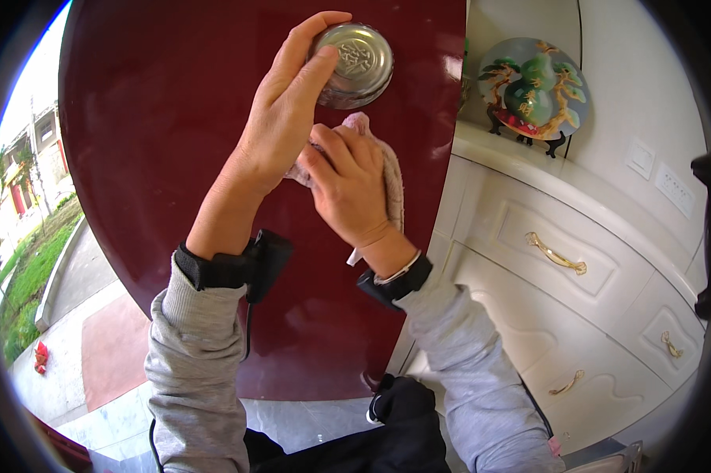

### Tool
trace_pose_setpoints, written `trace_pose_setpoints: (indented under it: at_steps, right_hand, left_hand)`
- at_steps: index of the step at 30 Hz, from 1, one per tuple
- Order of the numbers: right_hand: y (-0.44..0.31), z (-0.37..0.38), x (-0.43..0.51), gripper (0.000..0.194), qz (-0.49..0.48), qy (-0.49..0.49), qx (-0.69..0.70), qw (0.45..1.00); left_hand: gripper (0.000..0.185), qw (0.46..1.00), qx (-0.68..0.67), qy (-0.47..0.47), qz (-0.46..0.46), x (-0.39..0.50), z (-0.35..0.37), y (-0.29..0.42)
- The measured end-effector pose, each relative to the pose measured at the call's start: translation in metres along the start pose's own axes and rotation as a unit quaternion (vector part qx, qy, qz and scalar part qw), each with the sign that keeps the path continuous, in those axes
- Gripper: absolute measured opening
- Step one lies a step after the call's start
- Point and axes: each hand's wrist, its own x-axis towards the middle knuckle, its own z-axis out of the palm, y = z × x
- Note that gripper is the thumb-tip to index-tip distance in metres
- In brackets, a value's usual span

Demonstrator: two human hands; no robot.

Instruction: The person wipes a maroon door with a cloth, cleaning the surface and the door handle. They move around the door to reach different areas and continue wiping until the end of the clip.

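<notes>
A round metal lid [361, 56] with raised markings, on what looks like a jar or tin, is at the top middle over a glossy dark red surface [172, 118]. My left hand [284, 106] grips its left side, thumb on top and fingers around the far edge. Just below it, my right hand [352, 177] presses a light pinkish cloth [394, 171] on the red surface, with the fingers bent over it. The cloth's edge shows beyond the fingers and along the right side of the hand. Most of the container's side is hidden under the lid.
A cream cabinet [533, 224] with gold handles [556, 254] stands at the right. A decorative plate [533, 88] on a black stand rests on its top, near a wall switch [640, 158] and socket [675, 189]. My legs [361, 434] are below the red surface's near edge.
</notes>
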Motion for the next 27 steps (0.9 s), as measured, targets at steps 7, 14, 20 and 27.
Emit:
trace_pose_setpoints:
  at_steps: [7,14,20,27]
  right_hand:
    - [0.103,-0.08,0.013,0.057,-0.018,-0.059,-0.187,0.98]
    - [0.135,-0.092,0.156,0.04,0.199,-0.272,0.244,0.909]
    - [0.072,-0.042,0.222,0.034,0.127,-0.543,0.07,0.827]
    - [0.05,-0.02,0.24,0.037,-0.072,-0.684,-0.038,0.725]
  left_hand:
    - [0.029,0.984,0.175,-0.002,0.021,-0.139,-0.053,0.037]
    - [0.018,0.902,-0.125,-0.004,-0.413,-0.346,-0.068,-0.019]
    - [0.023,0.835,-0.173,0.007,-0.522,-0.425,-0.068,-0.068]
    - [0.025,0.786,-0.306,-0.001,-0.538,-0.487,-0.059,-0.097]
